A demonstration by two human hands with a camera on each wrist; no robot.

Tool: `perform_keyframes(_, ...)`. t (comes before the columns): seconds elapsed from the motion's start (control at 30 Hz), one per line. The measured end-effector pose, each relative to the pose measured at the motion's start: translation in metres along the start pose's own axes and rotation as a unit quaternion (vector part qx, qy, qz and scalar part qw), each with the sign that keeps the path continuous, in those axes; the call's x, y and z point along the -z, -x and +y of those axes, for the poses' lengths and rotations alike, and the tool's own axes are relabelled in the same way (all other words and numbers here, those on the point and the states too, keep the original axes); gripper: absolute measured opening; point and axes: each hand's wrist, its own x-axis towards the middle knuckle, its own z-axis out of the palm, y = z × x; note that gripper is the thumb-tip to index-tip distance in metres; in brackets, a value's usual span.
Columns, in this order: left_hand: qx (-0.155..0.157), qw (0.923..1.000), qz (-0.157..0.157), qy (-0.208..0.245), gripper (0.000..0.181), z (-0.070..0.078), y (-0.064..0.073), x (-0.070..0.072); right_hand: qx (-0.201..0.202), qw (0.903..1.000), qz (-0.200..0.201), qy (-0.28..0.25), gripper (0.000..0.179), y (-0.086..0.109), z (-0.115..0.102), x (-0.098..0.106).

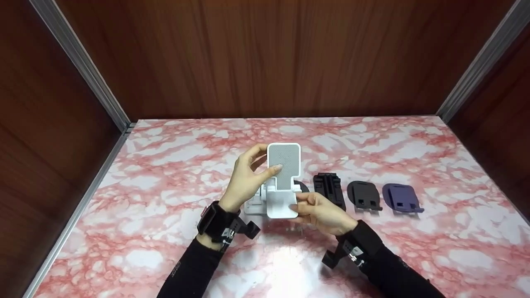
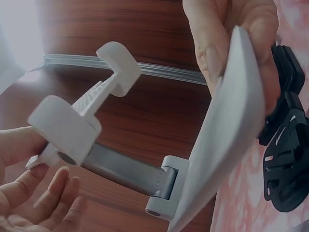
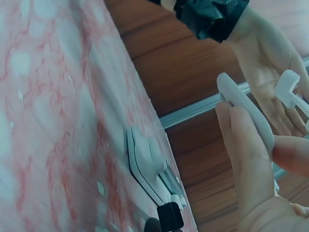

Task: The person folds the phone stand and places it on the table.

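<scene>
A white phone stand (image 1: 287, 155) with a grey textured pad is held up over the marbled table, unfolded. My left hand (image 1: 244, 178) grips its upper plate from the left, thumb on the front pad. From the lower right, my right hand (image 1: 319, 213) pinches the stand's flat base, thumb on its face and fingers behind. In the left wrist view, a grey metal arm (image 2: 125, 169) joins the hooked cradle (image 2: 65, 123) to the base plate (image 2: 227, 125). The right wrist view shows my right fingers (image 3: 251, 154) around the base's edge.
Behind the held stand lies a folded white stand (image 1: 254, 205), partly hidden. To the right, in a row, lie a black stand (image 1: 329, 188), a dark grey stand (image 1: 363, 195) and a purple stand (image 1: 401, 198). Brown wood-grain panels (image 1: 281, 62) enclose the table (image 1: 186, 165).
</scene>
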Motion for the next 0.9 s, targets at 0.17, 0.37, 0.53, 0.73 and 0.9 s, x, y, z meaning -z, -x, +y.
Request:
perform_keyframes(0.17,0.010,0.9998,-0.010,0.013,0.038,-0.003,0.000,-0.001,-0.002,0.9998,-0.017,-0.010,0.032,0.001,0.000,0.000)
perform_keyframes(0.37,0.004,0.9998,0.000,0.018,0.038,-0.005,-0.001,-0.002,-0.002,0.9999,-0.015,-0.001,0.033,0.001,-0.002,0.000)
perform_keyframes(0.53,-0.015,0.9998,0.010,0.000,0.036,-0.006,-0.001,-0.003,-0.004,0.9999,-0.015,-0.005,0.035,0.002,-0.003,-0.001)
perform_keyframes(0.73,-0.049,0.9972,0.027,-0.051,0.028,0.013,0.002,-0.006,-0.001,0.9995,-0.028,-0.015,0.035,0.004,-0.005,-0.004)
perform_keyframes(0.9,-0.071,0.9943,0.032,-0.073,0.022,0.021,0.004,-0.005,0.003,0.9996,-0.028,-0.005,0.035,0.004,-0.005,-0.005)
